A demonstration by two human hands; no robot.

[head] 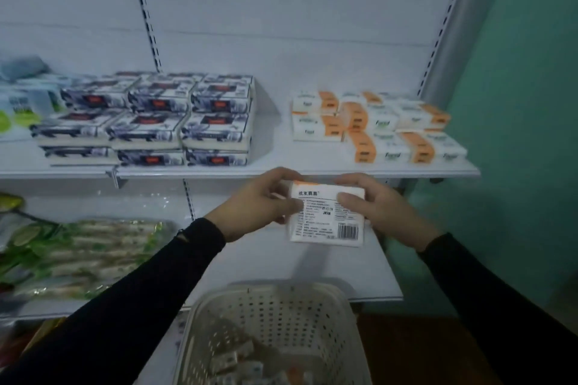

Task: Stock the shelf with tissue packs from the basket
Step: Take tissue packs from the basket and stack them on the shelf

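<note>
1. Below the fingers, nearest the camera: cream perforated basket (272, 334), more packs lying loose in its bottom, blurred.
2. At the fingers: one white tissue pack (327, 217), printed back and barcode facing up, orange edge at its far side. Left hand (266, 201) clamps the left edge, thumb on top, fingers (283, 172) curled over the far rim. Right hand (375, 206) clamps the right edge the same way. Pack held level in the air, in front of the shelf lip, touching nothing else.
3. Step in hand, as I judge it: carry the pack up and onto the upper shelf (312, 167). Best turned so the orange face matches the stock, then slid in flat.
4. Beyond the fingers, to the right: orange-and-white packs (378, 126) stacked somewhat unevenly. A nudge could topple them; set down beside or on top gently.
5. Beyond, to the left: dark-printed packs (156, 122) in a neat block. A bare gap lies between the two groups, straight ahead of the fingers.
6. Left and lower: green packaged goods (87, 256) on the lower shelf, well apart, no obstruction.
</note>
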